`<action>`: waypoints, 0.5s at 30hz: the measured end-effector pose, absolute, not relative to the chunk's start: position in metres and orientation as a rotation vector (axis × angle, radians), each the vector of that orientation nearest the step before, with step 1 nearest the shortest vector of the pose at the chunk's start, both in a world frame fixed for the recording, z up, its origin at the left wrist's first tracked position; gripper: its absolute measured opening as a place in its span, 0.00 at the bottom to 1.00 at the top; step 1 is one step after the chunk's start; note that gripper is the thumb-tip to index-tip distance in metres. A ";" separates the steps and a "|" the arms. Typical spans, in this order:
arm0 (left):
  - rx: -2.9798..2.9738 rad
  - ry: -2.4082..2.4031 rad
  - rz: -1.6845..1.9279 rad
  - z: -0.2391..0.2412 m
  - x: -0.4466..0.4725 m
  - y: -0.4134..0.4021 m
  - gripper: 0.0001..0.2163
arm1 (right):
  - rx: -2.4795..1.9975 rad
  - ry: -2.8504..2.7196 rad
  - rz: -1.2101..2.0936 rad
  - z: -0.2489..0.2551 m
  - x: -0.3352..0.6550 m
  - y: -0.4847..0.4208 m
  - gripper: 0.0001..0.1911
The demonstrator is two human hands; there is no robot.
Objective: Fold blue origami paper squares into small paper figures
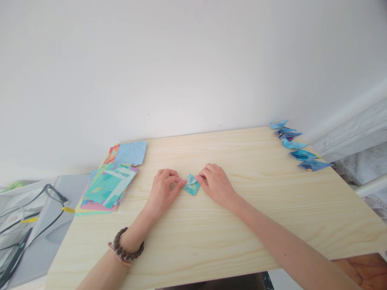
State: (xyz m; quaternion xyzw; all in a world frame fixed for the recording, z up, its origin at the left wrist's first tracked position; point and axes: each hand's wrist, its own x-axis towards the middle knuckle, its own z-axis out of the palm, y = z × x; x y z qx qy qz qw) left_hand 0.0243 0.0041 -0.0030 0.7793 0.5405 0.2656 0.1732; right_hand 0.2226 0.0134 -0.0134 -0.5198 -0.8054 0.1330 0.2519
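Note:
A small folded piece of teal patterned paper lies on the light wooden table near its middle. My left hand has its fingers curled, and their tips press on the paper's left corner. My right hand is curled the same way and pinches the paper's right corner. A dark bead bracelet sits on my left wrist.
A stack of coloured paper sheets lies at the table's left edge, with a light blue creased sheet behind it. Several folded blue paper figures line the far right corner. Cables lie on a grey surface at the left.

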 end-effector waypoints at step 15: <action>2.140 1.624 0.698 -0.007 0.023 0.002 0.08 | -1.471 -2.217 0.266 -0.016 0.220 0.012 0.13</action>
